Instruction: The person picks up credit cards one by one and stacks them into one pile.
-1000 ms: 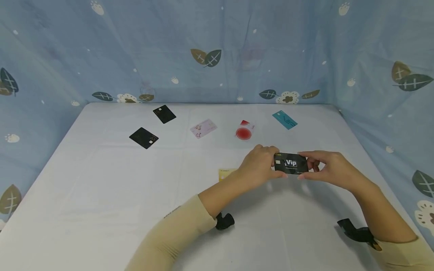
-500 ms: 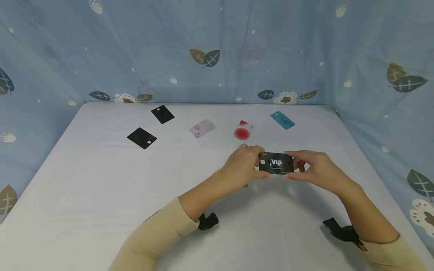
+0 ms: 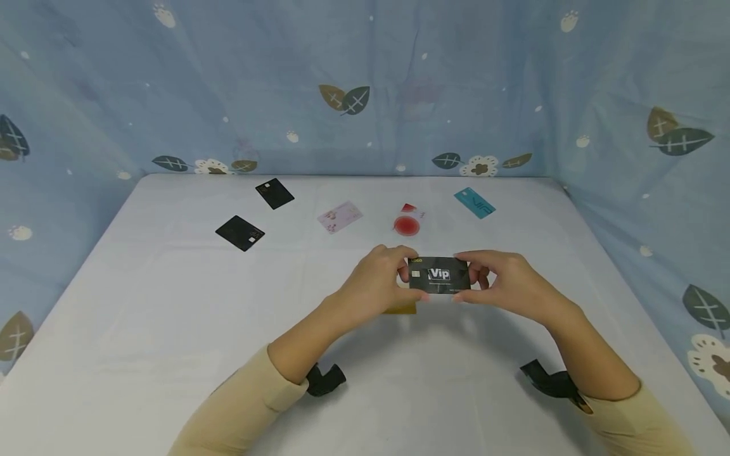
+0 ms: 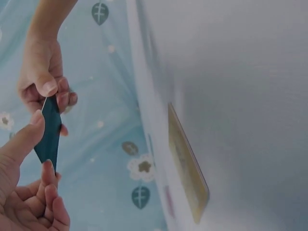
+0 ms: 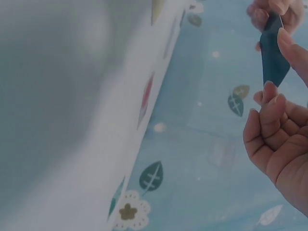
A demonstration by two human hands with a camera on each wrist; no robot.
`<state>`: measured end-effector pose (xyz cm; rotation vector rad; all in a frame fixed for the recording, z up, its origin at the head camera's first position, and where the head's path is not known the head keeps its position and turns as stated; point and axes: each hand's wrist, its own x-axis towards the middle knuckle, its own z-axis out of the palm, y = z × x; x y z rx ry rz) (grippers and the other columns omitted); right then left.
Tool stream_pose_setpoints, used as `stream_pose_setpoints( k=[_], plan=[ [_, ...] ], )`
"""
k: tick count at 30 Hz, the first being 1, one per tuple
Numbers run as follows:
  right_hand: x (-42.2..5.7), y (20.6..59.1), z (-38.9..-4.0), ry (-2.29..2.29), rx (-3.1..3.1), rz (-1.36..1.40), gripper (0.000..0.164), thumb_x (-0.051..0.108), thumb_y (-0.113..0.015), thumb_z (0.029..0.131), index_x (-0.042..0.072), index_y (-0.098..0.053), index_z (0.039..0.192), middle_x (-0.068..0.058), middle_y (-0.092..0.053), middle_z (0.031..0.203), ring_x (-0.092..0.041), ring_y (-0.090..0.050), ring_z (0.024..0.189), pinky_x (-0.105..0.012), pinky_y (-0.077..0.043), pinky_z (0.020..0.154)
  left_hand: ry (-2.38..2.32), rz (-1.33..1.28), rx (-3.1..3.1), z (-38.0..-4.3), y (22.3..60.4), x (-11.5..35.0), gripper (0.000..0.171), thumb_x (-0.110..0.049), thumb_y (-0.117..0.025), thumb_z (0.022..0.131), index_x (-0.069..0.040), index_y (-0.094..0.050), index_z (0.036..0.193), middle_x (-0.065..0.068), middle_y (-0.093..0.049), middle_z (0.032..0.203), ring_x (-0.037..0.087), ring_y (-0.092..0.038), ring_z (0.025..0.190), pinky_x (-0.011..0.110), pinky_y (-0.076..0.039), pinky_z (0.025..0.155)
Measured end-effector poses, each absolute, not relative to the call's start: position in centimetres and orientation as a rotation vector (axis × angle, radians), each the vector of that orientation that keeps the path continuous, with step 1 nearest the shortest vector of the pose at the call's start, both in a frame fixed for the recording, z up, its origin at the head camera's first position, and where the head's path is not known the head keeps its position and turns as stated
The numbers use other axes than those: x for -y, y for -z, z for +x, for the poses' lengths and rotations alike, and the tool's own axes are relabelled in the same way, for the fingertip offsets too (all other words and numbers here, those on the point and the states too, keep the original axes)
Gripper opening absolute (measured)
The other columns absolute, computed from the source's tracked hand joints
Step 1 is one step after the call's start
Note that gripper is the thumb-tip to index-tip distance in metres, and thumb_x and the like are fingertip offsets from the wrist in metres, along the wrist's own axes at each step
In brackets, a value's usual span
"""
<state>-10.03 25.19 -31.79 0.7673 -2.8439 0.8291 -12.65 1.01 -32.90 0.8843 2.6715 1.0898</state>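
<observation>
A black card with "Vip" printed in white is held up above the table between both hands in the head view. My left hand pinches its left end between thumb and fingers. At the right end, my right hand pinches it the same way. The card shows edge-on and dark in the left wrist view, and the right wrist view has the card at its upper right. Below and behind the left hand lies a yellow card, partly hidden by that hand; the left wrist view shows more of the yellow card.
Two black cards lie at the back left of the white table. A pink flowered card, a red-and-white card and a teal card lie farther right. A blue patterned curtain borders the table.
Both hands have moved left together, carrying the black Vip card with them, its face still toward the head camera. The cards on the table have stayed put.
</observation>
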Motion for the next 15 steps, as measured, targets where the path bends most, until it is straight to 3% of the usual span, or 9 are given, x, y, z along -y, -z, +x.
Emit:
stream_pose_setpoints(
  k=[8,15],
  plan=[
    [-23.8,32.6,-10.2,-0.932,2.871,0.766,0.059,0.021,-0.085,0.069,-0.001,-0.062,0.119,0.003,-0.056,0.077,-0.009,-0.051,0.071,-0.021,-0.043,0.053,-1.136,0.844,-2.678,-12.5,33.3,0.8,0.060,-0.034,-0.084,0.069,-0.009,-0.060,0.117,0.001,-0.057,0.078,0.015,-0.047,0.090,0.026,-0.042,0.069],
    [-22.8,33.5,-10.0,-1.056,2.829,0.831,0.062,0.011,-0.084,0.070,-0.006,-0.058,0.123,0.004,-0.058,0.079,-0.008,-0.051,0.070,-0.022,-0.043,0.055,-1.163,0.807,-2.682,-12.2,33.5,2.2,0.063,-0.027,-0.086,0.068,-0.008,-0.060,0.121,0.004,-0.059,0.080,0.016,-0.047,0.089,0.031,-0.043,0.077]
  ],
)
